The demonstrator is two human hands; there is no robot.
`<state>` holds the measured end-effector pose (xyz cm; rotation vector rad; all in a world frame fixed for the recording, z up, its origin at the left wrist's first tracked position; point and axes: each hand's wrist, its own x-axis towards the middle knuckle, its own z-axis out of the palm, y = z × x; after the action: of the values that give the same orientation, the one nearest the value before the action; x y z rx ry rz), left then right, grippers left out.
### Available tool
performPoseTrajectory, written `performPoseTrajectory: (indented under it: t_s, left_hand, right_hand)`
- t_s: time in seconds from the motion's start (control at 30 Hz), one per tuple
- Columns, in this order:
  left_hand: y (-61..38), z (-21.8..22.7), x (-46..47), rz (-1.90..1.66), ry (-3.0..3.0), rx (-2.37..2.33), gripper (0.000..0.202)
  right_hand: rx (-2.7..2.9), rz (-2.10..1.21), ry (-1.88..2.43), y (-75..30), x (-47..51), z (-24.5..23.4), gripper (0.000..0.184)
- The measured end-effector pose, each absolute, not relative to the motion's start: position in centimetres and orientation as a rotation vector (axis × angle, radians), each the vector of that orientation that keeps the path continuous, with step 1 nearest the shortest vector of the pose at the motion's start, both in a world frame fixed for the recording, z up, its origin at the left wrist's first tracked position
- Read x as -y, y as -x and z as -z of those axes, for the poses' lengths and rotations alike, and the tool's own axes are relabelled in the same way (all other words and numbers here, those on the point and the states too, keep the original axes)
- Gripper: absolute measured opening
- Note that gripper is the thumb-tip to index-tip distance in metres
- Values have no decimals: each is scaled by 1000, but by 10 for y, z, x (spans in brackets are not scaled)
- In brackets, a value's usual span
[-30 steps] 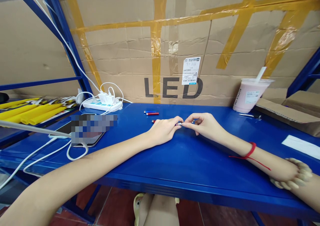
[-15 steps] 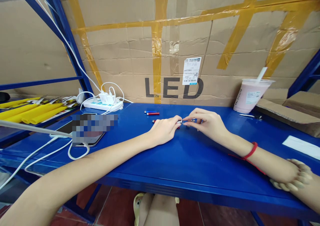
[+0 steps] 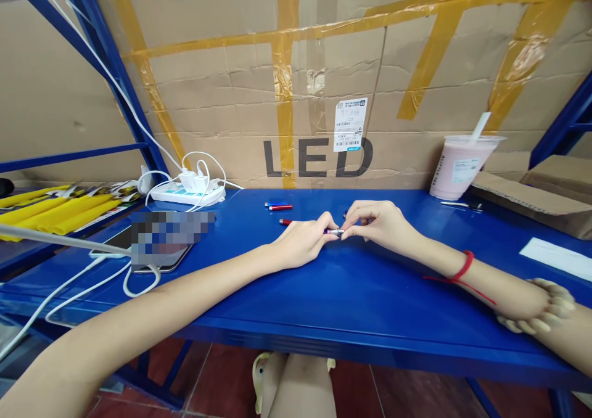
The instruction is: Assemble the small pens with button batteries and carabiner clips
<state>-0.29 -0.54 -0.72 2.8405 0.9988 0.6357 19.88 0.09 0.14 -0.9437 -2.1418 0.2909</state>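
Observation:
Over the blue tabletop, my left hand is closed around a small slim metal tube. Its silvery end pokes out past the thumb and forefinger, with a dark purplish part beside them. My right hand is closed too, thumb and forefinger pinched at that end; the fingers hide the very tip. Just behind the left hand lies a red tube, partly covered by it. Farther back, a red tube and a blue tube lie side by side. Something small and dark is mostly hidden behind my right fingers.
At left are a blurred-out phone, white cables, a white power strip and yellow rolls on a rack. A pink drink cup, an opened carton and white paper stand or lie right. A big cardboard box backs the table.
The silvery loop that showed between my right fingertips is out of sight, and those fingertips now sit at the tube's end. The view has shifted slightly.

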Motion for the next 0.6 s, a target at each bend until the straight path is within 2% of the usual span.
performPoseTrajectory:
  t_s: [0.2,0.6]
  left_hand:
    - [2,7,7,-672,-2901,-992,9]
    - [2,5,5,-665,-3000,-937,12]
  right_hand:
    - [2068,-548,928,-196,4,-1,27]
    - [2022,-726,1011,-195,-1,2,29]
